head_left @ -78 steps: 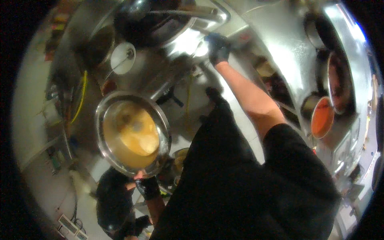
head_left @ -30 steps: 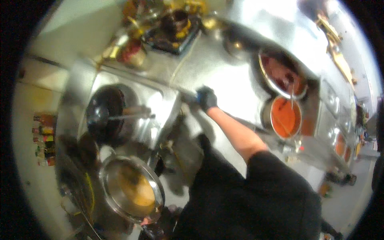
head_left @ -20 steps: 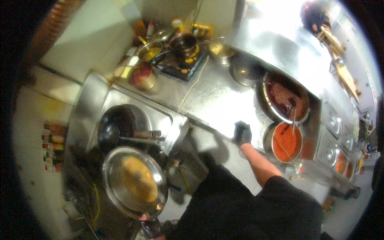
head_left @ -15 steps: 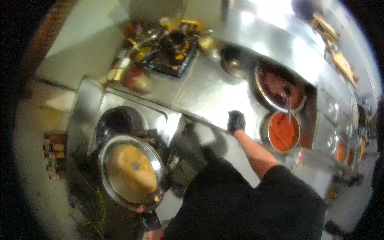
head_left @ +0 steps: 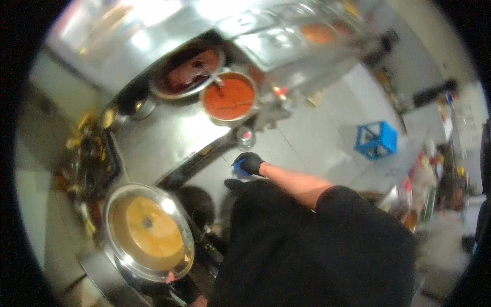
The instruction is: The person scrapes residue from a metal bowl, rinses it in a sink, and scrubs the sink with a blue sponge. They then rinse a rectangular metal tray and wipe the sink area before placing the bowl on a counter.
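Note:
A wide round steel bowl (head_left: 116, 256) with a shallow yellowish liquid is at the lower left. My left hand (head_left: 176, 282) grips its near rim, the thumb over the edge and the other fingers hidden beneath. My right hand (head_left: 250, 163), in a black glove, is out in front of my body with its fingers curled. A small blue thing (head_left: 240, 168) shows at its fingertips; blur hides what it is. Just beyond that hand is a clear round container (head_left: 246, 138) with something red in it.
Past the counter edge stand a pot of orange-red sauce (head_left: 230, 98) and a larger pan of dark red sauce (head_left: 189, 74) with a ladle. Cluttered cookware (head_left: 89, 153) lines the left. A blue crate (head_left: 377, 139) sits on the floor at the right.
My view has swung to the right, bringing the blue crate in. My right hand has left the counter and drawn nearer my body, blue now at its fingers. The bowl stays in my left hand.

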Demonstrator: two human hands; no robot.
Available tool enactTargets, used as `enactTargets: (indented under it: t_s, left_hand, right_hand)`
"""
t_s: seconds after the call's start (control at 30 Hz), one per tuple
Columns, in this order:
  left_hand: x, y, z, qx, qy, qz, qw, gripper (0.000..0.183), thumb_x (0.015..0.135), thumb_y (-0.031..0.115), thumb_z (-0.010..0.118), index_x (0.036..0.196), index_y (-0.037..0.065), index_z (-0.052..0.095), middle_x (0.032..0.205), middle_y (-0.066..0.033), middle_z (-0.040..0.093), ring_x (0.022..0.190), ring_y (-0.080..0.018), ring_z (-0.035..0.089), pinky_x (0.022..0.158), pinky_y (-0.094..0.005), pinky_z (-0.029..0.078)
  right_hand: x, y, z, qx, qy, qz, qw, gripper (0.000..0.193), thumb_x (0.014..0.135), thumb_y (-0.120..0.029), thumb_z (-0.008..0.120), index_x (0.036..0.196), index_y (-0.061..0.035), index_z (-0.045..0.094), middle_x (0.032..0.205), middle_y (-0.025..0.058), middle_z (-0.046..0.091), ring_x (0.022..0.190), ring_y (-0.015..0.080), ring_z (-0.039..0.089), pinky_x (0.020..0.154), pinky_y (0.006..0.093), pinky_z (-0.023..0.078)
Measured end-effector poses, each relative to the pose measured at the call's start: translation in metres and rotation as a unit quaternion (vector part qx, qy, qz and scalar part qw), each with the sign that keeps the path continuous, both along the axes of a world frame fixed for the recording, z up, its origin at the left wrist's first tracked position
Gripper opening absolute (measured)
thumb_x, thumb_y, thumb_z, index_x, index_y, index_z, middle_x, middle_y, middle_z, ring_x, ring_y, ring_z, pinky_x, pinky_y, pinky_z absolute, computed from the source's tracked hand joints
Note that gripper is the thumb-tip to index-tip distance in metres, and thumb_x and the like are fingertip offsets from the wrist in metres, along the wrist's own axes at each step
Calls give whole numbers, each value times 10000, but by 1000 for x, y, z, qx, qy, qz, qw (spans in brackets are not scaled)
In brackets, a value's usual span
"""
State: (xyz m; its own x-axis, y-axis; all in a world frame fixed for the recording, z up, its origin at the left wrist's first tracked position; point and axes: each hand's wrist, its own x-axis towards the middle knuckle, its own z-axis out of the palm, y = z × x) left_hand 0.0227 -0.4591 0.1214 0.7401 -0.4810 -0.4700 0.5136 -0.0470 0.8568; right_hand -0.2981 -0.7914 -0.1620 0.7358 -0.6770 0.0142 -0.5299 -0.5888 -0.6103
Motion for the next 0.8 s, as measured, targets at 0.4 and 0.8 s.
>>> enactTargets:
  t_s: [0.4,0.8]
  left_hand:
    - [-94,-93,128,-34,23,-277,960,498,872,229,652,1292,-19,553,1263,-171,593,1183,-296,547,1026,-440,448]
    - [-294,-218,205,-24,106,-386,916,250,861,163,630,1056,29,549,1121,-108,557,1069,-267,544,1015,-458,439]
  right_hand:
    - [-287,119,127,115,-320,-514,788,183,937,-187,604,1016,-108,750,656,27,601,551,153,544,519,312,458]
    - [-437,133,264,392,-604,-543,432,238,980,-218,565,1082,-56,707,866,18,682,700,166,614,632,318,513]
